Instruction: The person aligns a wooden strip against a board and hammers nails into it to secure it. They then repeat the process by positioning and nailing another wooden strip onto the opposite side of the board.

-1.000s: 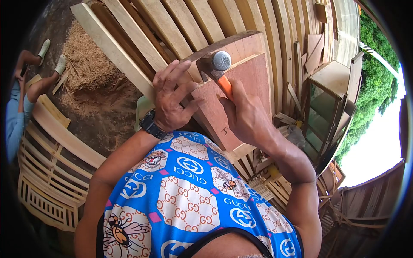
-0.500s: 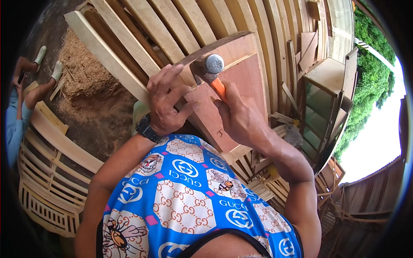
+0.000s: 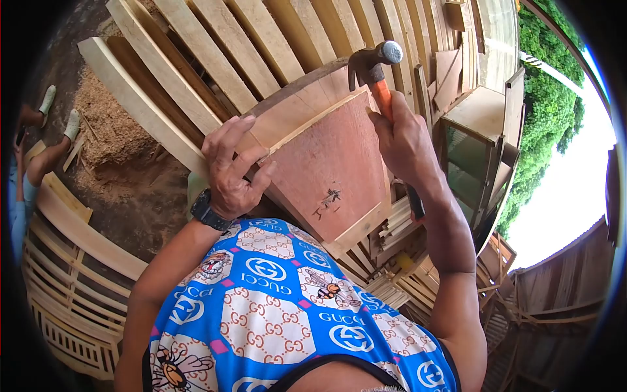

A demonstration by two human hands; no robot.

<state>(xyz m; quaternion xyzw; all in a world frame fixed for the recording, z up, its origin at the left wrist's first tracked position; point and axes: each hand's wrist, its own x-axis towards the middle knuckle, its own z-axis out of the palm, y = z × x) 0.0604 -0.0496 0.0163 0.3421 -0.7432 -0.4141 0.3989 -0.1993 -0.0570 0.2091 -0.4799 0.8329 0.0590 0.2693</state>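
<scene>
My right hand point(image 3: 406, 140) is wrapped around the orange handle of a claw hammer point(image 3: 375, 62). The hammer is raised at the far right corner of a reddish plywood panel point(image 3: 320, 157), its dark handle end showing below my wrist. My left hand point(image 3: 232, 170) rests at the panel's left corner, fingers spread and bent, thumb and index apart at the edge. Whether anything tiny sits under those fingertips cannot be seen. A small heap of dark nails point(image 3: 332, 195) lies on the panel beside a pencil-like mark. Pale wood strips point(image 3: 356, 232) border the panel.
Long pale timber slats point(image 3: 261, 46) run beyond the panel. A sawdust pile point(image 3: 117, 124) lies on the ground at left, near another person's legs point(image 3: 49, 147). A slatted wooden frame point(image 3: 72, 287) is at lower left; a cabinet frame point(image 3: 473, 137) stands at right.
My right hand has lifted the hammer away from the left corner toward the upper right. The nail heap, previously hidden by that hand, now shows. My left hand stays at the panel's corner.
</scene>
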